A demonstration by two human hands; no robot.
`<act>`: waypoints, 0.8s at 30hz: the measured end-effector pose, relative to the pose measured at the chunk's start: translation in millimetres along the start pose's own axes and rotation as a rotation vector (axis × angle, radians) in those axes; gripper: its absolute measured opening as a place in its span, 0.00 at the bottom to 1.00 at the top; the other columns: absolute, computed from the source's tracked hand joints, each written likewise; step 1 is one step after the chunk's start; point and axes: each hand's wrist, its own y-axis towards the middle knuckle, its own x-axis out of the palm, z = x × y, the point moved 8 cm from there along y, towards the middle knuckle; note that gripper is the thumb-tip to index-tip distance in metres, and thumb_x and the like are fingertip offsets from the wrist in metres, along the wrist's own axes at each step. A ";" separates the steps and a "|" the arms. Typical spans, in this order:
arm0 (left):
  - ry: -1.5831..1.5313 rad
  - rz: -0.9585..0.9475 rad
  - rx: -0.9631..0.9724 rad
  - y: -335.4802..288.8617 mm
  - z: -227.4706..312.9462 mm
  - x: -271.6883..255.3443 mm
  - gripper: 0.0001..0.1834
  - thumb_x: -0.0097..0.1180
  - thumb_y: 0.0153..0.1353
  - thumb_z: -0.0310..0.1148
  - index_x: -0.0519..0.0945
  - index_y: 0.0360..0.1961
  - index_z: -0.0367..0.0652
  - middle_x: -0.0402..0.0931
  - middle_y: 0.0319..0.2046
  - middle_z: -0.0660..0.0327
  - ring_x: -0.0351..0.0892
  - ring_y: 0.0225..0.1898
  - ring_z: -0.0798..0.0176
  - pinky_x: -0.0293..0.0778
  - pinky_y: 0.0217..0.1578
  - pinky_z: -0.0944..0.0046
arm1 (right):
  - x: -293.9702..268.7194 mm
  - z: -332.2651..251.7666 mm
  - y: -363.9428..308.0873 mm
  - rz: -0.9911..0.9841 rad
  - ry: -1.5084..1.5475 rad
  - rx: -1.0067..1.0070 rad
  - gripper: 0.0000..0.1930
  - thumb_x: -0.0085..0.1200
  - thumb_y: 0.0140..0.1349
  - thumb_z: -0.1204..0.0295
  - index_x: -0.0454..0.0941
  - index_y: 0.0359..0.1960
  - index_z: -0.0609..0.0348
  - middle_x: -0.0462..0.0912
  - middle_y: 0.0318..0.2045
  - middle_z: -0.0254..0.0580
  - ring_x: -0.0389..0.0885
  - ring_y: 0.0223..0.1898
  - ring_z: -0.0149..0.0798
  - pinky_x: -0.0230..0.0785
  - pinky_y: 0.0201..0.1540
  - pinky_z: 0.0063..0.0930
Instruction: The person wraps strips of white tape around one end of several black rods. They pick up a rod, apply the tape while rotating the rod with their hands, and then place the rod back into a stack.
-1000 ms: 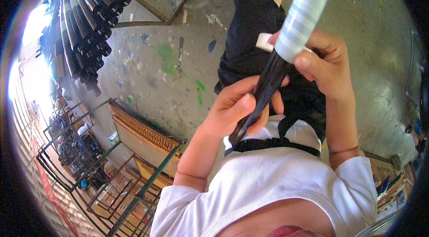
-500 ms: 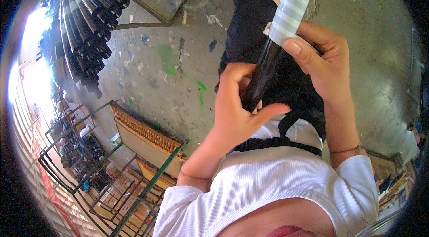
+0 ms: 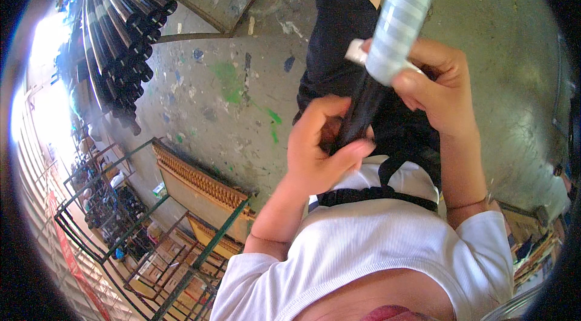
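A black tube point(image 3: 363, 106) slants up and away from my lap. Bands of white film or tape point(image 3: 402, 15) wrap its upper part, overlapping and slightly see-through. Closed around the bare lower end of the tube is my left hand point(image 3: 318, 148), its thumb along the near side. My right hand point(image 3: 445, 88) pinches a white strip point(image 3: 355, 52) at the lower edge of the wrapping. That strip passes behind the tube and sticks out on the left side. Motion blurs the wrapped part and the right fingertips.
Many similar black tubes point(image 3: 121, 36) are stacked in a bundle at the far left. A metal frame rack point(image 3: 206, 242) stands at the lower left, beside a board with an orange-brown ridged edge point(image 3: 200, 176). The concrete floor point(image 3: 242, 115) has green and blue paint stains.
The wrapped tube has shifted slightly, and its wrapping edge sits lower. More of the white strip shows left of the tube. My left thumb has closed in against the tube.
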 end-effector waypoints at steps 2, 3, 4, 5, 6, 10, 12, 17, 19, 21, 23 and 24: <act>-0.437 -0.423 -0.103 -2.3 -9.2 15.3 0.26 0.51 0.60 0.40 0.62 0.50 0.29 0.74 0.29 0.53 0.70 0.17 0.72 0.65 0.19 0.76 | 6.7 1.1 -1.0 -0.134 0.152 -0.023 0.14 0.57 0.54 0.72 0.78 0.40 0.68 0.81 0.35 0.38 0.77 0.36 0.28 0.69 0.42 0.21; -0.386 -0.417 -0.132 -1.7 -10.2 13.9 0.27 0.48 0.61 0.42 0.61 0.52 0.29 0.73 0.30 0.53 0.70 0.18 0.72 0.65 0.19 0.76 | 7.3 -0.9 0.2 -0.138 0.129 0.000 0.13 0.57 0.54 0.71 0.78 0.39 0.68 0.81 0.34 0.38 0.77 0.35 0.28 0.69 0.40 0.21; -0.339 -0.409 -0.164 -1.7 -8.4 14.1 0.29 0.46 0.62 0.44 0.59 0.54 0.29 0.73 0.32 0.54 0.70 0.18 0.73 0.66 0.19 0.75 | 8.5 -4.8 1.3 -0.144 0.107 0.027 0.13 0.57 0.54 0.71 0.78 0.39 0.67 0.81 0.32 0.38 0.78 0.33 0.28 0.70 0.39 0.21; -0.173 -0.292 -0.187 4.9 -4.1 8.7 0.31 0.45 0.63 0.45 0.57 0.56 0.29 0.72 0.33 0.55 0.69 0.19 0.73 0.66 0.19 0.75 | 2.8 -0.4 1.0 -0.098 0.061 0.115 0.13 0.57 0.54 0.71 0.78 0.38 0.67 0.81 0.31 0.37 0.78 0.32 0.28 0.70 0.37 0.21; -0.102 -0.038 -0.142 9.1 2.5 1.9 0.30 0.54 0.58 0.43 0.61 0.53 0.32 0.70 0.33 0.59 0.69 0.23 0.73 0.66 0.21 0.76 | -2.8 1.0 1.4 0.044 -0.065 0.018 0.12 0.58 0.54 0.70 0.79 0.36 0.66 0.81 0.28 0.36 0.77 0.30 0.26 0.69 0.34 0.20; 0.636 0.203 0.195 8.6 42.5 5.2 0.30 0.66 0.45 0.23 0.62 0.46 0.37 0.64 0.44 0.55 0.71 0.38 0.69 0.70 0.35 0.71 | 5.3 -10.9 -3.9 0.152 -0.218 0.008 0.10 0.58 0.53 0.71 0.80 0.34 0.65 0.81 0.27 0.36 0.75 0.30 0.23 0.68 0.34 0.18; 0.743 0.186 0.358 11.1 40.8 8.7 0.29 0.66 0.44 0.23 0.62 0.45 0.37 0.64 0.43 0.55 0.73 0.36 0.67 0.71 0.32 0.70 | 2.8 -9.3 -5.0 0.197 -0.229 0.019 0.11 0.59 0.52 0.70 0.80 0.34 0.65 0.81 0.28 0.35 0.76 0.31 0.24 0.68 0.34 0.18; 0.001 0.047 0.205 10.7 18.0 7.1 0.23 0.60 0.53 0.34 0.63 0.43 0.35 0.72 0.35 0.51 0.72 0.16 0.66 0.68 0.15 0.69 | 1.2 -3.8 -0.7 0.014 -0.053 0.114 0.14 0.62 0.49 0.69 0.79 0.36 0.66 0.81 0.28 0.35 0.76 0.32 0.24 0.67 0.35 0.18; -0.170 -0.102 0.072 12.0 15.7 18.6 0.20 0.50 0.60 0.37 0.65 0.44 0.29 0.72 0.30 0.55 0.71 0.17 0.70 0.65 0.16 0.75 | 5.3 -2.1 7.1 -0.123 -0.026 0.106 0.16 0.63 0.47 0.69 0.79 0.37 0.65 0.81 0.28 0.35 0.76 0.32 0.24 0.68 0.36 0.18; -0.266 -0.306 -0.074 9.6 8.5 25.5 0.27 0.47 0.62 0.45 0.63 0.47 0.27 0.73 0.29 0.53 0.70 0.16 0.72 0.64 0.15 0.76 | 7.7 -7.5 10.1 -0.137 -0.062 0.049 0.17 0.64 0.46 0.68 0.79 0.37 0.64 0.81 0.27 0.35 0.76 0.32 0.24 0.68 0.37 0.18; -0.185 -0.240 -0.109 12.4 9.6 23.5 0.36 0.43 0.60 0.55 0.63 0.47 0.25 0.73 0.25 0.53 0.67 0.13 0.72 0.60 0.12 0.76 | 9.9 -5.6 13.0 -0.149 -0.039 0.088 0.17 0.64 0.46 0.67 0.79 0.36 0.64 0.80 0.27 0.34 0.76 0.32 0.24 0.67 0.37 0.19; -0.166 -0.207 -0.085 13.3 8.7 22.2 0.37 0.44 0.59 0.57 0.64 0.45 0.25 0.73 0.25 0.51 0.65 0.11 0.72 0.59 0.10 0.76 | 9.5 -5.8 14.0 -0.147 -0.086 0.058 0.16 0.64 0.47 0.66 0.79 0.34 0.63 0.80 0.29 0.34 0.75 0.34 0.24 0.67 0.38 0.18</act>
